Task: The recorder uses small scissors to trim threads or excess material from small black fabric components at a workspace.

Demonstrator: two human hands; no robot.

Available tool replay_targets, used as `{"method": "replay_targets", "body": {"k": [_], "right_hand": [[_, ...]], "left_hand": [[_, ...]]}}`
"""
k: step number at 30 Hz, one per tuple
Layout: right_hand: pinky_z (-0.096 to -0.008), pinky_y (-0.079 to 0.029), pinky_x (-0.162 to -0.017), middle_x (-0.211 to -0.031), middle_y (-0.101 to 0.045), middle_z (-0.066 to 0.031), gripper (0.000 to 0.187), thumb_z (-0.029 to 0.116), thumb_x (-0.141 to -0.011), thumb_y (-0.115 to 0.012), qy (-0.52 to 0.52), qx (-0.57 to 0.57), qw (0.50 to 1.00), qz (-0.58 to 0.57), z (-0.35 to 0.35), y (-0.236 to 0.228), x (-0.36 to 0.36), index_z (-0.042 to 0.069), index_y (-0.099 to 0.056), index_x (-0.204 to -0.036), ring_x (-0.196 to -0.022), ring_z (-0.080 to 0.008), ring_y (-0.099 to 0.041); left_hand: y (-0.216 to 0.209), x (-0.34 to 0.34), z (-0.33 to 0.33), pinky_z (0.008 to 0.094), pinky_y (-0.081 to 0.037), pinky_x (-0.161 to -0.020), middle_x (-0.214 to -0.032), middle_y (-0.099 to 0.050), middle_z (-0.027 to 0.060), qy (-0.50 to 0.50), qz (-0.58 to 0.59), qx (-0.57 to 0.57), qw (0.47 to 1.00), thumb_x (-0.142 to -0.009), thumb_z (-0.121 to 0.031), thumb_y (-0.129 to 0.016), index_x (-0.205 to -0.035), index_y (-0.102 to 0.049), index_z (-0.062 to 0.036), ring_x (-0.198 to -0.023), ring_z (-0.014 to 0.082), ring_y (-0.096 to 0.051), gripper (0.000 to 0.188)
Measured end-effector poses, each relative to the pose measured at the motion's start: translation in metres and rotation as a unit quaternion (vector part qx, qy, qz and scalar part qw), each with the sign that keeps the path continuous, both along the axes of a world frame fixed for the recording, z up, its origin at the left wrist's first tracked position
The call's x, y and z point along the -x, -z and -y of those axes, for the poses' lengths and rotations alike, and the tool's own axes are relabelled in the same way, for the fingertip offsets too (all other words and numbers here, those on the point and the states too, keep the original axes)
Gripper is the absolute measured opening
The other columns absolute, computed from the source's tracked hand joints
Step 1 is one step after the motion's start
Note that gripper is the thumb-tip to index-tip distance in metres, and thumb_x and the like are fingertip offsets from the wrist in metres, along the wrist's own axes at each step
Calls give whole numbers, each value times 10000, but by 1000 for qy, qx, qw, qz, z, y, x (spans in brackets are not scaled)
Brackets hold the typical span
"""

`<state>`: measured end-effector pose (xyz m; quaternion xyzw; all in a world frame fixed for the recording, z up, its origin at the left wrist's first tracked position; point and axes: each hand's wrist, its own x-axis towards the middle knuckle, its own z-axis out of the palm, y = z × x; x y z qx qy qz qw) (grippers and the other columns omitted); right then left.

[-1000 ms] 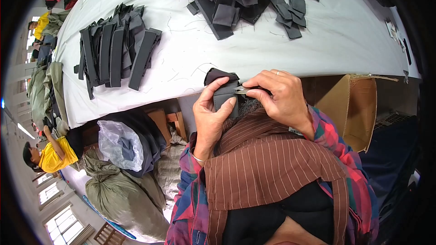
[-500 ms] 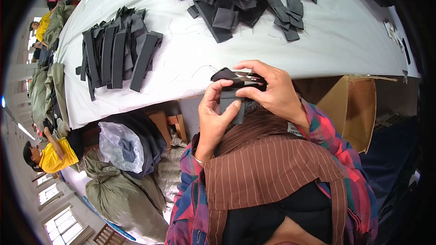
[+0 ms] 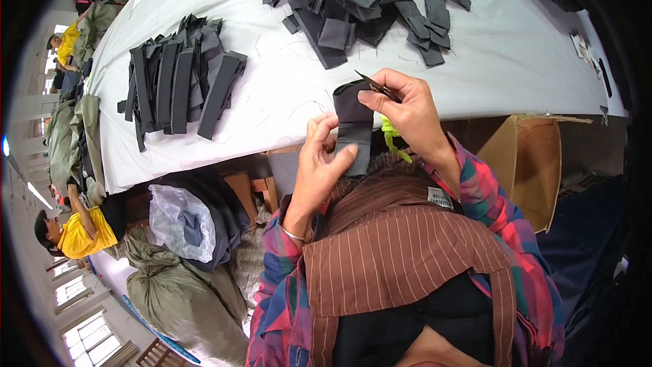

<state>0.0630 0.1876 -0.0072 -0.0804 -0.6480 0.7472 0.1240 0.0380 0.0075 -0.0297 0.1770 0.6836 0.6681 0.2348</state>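
Observation:
My right hand (image 3: 407,105) is closed around small dark thread snips (image 3: 379,86), their tip pointing up and left. Its thumb and fingers also pinch the upper end of a dark grey fabric strip (image 3: 354,112), which hangs down over the table's near edge. A bright yellow-green cord (image 3: 390,137) dangles below that hand. My left hand (image 3: 318,163) is at the strip's left side, thumb and fingers apart, with the thumb tip against the lower part of the strip.
A large heap of dark fabric pieces (image 3: 339,0) lies on the white-covered table (image 3: 285,81). At left is a bunch of longer strips (image 3: 180,88). Below the edge are a cardboard box (image 3: 536,170), a clear plastic bag (image 3: 173,221) and an olive sack (image 3: 183,306). People in yellow work at far left.
The strip has been unfolded and hangs longer. My right hand has risen slightly, and the snips now point up and left. My left fingers have loosened, and the yellow-green cord has come into sight.

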Motion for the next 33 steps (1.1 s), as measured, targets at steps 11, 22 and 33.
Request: {"method": "replay_targets", "body": {"k": [11, 22, 33], "right_hand": [[-285, -433, -521, -707, -535, -60, 381, -141, -589, -593, 14, -351, 927, -134, 5, 14, -26, 57, -697, -898, -586, -192, -554], [-285, -488, -735, -898, -678, -99, 236, 94, -768, -691, -79, -293, 953, -18, -20, -4, -21, 14, -685, -990, -806, -202, -646], [-316, -443, -615, -749, -644, -29, 134, 156, -738, -723, 37, -472, 877, -87, 3, 0, -20, 106, -699, -860, -664, -227, -590]], "left_hand": [[-4, 8, -16, 187, -437, -671, -832, -629, -16, -103, 178, -125, 971, -930, -116, -572, -953, -643, 18, -748, 34, -545, 155], [-6, -1, -11, 188, -374, -539, -680, -586, -60, -146, 22, 44, 988, -868, -122, -650, -879, -691, 32, -609, 16, -469, 160], [-9, -8, -14, 277, -475, -573, -651, -658, 111, -172, -119, 205, 956, -788, -174, -699, -827, -695, -16, -578, 129, -621, 164]]}}
